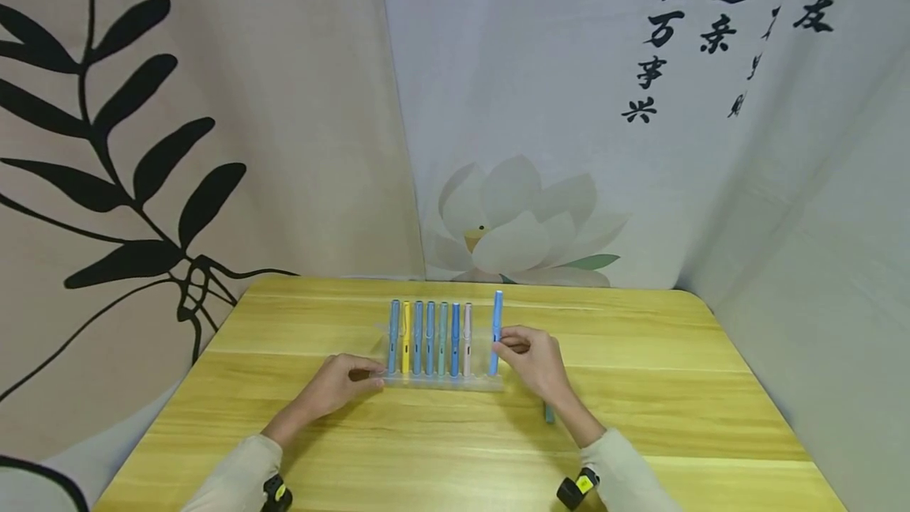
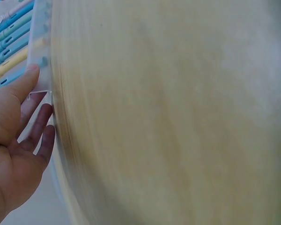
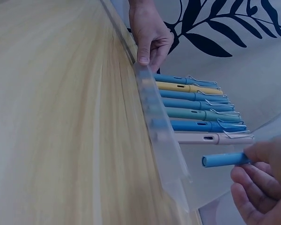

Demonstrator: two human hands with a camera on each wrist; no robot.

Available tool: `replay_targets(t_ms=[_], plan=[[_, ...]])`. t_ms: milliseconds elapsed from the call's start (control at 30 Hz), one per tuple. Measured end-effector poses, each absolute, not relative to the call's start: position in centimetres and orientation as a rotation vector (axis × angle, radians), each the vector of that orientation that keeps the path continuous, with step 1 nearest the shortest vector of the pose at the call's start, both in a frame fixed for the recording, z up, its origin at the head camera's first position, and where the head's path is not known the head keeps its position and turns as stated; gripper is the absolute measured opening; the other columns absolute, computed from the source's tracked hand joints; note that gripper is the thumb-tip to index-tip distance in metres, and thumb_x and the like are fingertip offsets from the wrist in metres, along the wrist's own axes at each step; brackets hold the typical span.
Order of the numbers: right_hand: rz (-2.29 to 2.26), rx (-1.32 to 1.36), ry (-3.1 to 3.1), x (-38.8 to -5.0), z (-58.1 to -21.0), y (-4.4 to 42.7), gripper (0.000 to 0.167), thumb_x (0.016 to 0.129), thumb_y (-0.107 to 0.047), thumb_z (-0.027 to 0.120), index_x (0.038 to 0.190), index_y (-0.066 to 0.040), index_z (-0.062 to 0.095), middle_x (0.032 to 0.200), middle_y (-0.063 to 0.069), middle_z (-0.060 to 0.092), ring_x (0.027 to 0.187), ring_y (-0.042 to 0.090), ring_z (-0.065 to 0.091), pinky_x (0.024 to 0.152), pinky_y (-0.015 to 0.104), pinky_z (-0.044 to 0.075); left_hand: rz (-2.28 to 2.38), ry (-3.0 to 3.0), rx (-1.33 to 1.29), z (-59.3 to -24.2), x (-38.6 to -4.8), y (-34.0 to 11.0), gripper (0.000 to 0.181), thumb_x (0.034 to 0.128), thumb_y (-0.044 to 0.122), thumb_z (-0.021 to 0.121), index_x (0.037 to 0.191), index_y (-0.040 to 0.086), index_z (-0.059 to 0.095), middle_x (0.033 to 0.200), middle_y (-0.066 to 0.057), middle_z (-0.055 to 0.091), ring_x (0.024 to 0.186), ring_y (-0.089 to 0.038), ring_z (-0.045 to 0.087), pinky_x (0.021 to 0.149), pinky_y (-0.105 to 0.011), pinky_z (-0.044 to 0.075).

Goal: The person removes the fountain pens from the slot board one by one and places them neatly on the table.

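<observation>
A clear pen stand [image 1: 441, 384] holds a row of several upright pens in blue, yellow, green and pale pink. At the stand's left end, my left hand [image 1: 347, 382] grips its edge, the thumb [image 2: 30, 77] on the front lip and fingers behind. My right hand [image 1: 535, 358] pinches a light blue pen [image 1: 497, 322] between thumb and fingers. This pen stands nearly upright at the right end of the row, beside the pale pink pen [image 3: 192, 138]. In the right wrist view its lower end [image 3: 220, 160] is apart from the stand's front lip.
On the wooden table [image 1: 426, 449], a small green object [image 1: 549, 412] lies partly hidden under my right wrist. Behind the table hangs a curtain [image 1: 540, 117] with a printed lotus and black characters. Black printed leaves [image 1: 135, 172] cover the left side.
</observation>
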State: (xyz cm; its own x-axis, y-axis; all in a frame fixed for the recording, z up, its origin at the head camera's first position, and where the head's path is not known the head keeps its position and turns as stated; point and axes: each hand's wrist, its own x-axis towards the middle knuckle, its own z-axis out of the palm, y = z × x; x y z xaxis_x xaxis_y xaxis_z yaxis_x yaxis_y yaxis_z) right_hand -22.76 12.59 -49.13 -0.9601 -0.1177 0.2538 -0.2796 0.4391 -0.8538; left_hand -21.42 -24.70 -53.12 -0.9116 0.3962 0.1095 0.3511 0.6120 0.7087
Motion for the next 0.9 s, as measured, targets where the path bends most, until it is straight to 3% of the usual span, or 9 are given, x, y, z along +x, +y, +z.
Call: replay_targets(t_ms=[433,700,900], plan=[[1.542,0.299,-2.535,-22.1,-48.7,15.1,0.024,0.092,-0.017,0.079,0.112,-0.006,0.077,0.097,0.004,0.078,0.088,0.018,0.073,0.077,0.029,0.061,1.177,2.792,0.647,-53.1,-21.6,-24.7,0.029,0.0958,0.03,0.073,0.119,0.013,0.076,0.118,-0.001,0.075,0.107,-0.02,0.07,0.095,-0.047,0.057],[1.469,0.288,-2.534,-21.5,-48.5,17.2,0.025,0.092,-0.017,0.079,0.114,-0.004,0.076,0.098,0.006,0.078,0.088,0.02,0.074,0.075,0.029,0.062,1.208,2.789,0.64,-52.8,-21.3,-24.6,0.029,0.0953,0.026,0.074,0.118,0.009,0.076,0.117,-0.007,0.075,0.107,-0.026,0.07,0.094,-0.051,0.057],[1.421,0.241,-2.567,-21.2,-48.5,18.7,0.026,0.092,-0.018,0.079,0.113,-0.005,0.076,0.097,0.004,0.078,0.088,0.019,0.073,0.076,0.027,0.061,1.194,2.78,0.631,-52.9,-21.4,-24.6,0.028,0.0957,0.027,0.074,0.119,0.011,0.076,0.119,-0.004,0.075,0.109,-0.024,0.07,0.095,-0.046,0.057]])
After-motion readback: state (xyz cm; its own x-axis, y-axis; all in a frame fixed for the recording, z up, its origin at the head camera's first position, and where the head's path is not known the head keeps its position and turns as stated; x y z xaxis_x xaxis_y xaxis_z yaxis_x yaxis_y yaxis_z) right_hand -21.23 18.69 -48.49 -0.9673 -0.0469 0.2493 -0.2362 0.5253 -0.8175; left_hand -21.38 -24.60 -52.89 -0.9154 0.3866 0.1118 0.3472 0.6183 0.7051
